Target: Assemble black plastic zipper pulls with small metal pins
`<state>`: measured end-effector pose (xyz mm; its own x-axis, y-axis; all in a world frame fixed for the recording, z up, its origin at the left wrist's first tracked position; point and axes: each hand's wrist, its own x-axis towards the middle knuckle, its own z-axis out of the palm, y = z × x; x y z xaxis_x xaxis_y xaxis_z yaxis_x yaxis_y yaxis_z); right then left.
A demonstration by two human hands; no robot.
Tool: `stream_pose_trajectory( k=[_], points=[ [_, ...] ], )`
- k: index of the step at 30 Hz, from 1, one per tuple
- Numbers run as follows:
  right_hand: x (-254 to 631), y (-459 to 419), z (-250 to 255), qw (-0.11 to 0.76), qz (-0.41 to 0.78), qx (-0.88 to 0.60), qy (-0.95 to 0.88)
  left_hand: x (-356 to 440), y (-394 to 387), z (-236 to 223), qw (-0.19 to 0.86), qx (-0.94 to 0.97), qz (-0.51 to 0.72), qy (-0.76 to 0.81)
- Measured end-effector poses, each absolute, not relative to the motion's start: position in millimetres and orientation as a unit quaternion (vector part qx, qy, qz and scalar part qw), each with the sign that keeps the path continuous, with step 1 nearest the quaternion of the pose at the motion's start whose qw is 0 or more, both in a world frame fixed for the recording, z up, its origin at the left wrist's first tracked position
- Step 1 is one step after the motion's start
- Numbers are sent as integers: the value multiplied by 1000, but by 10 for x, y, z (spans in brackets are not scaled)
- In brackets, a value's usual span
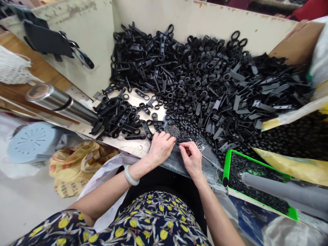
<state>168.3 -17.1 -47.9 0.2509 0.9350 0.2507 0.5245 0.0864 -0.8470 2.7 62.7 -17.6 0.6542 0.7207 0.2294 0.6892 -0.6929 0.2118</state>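
Note:
My left hand (162, 147), with a pale bangle (131, 175) on its wrist, is closed with its fingertips together at the near edge of the bench. Just to its right, my right hand (191, 157) pinches thumb against fingers. A tiny dark bit shows between the two sets of fingertips, too small to name. Behind the hands lie small grey pieces (173, 130), small black round parts (184, 121) and silvery pins (200, 146). A thin metal rod (212, 162) rests beside my right hand. Black lever-like parts (116, 116) are heaped left of my left hand.
Large heaps of black plastic rings (205, 61) and flat black pieces (271, 87) fill the bench against a pale back board (205, 17). At right stands a green-rimmed tray (227, 165) under a grey tube (276, 188). A metal cylinder (60, 100) slants at left, near a blue stool (30, 141).

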Motion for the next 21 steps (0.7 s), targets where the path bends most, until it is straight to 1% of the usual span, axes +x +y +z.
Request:
stream_pose_trajectory(
  k=[4,9,15,21],
  points=[
    [1683,-171,-461,469,225,-637,-569,41,701,-164,50,917,131,374],
    [1685,-177,-451,473,230,-637,-563,-145,680,-212,44,923,135,359],
    [1684,-184,-483,468,229,-639,-566,-290,527,-234,63,906,168,384],
    [1682,-183,-478,462,231,-644,-565,-124,531,-189,68,883,207,415]
  ],
)
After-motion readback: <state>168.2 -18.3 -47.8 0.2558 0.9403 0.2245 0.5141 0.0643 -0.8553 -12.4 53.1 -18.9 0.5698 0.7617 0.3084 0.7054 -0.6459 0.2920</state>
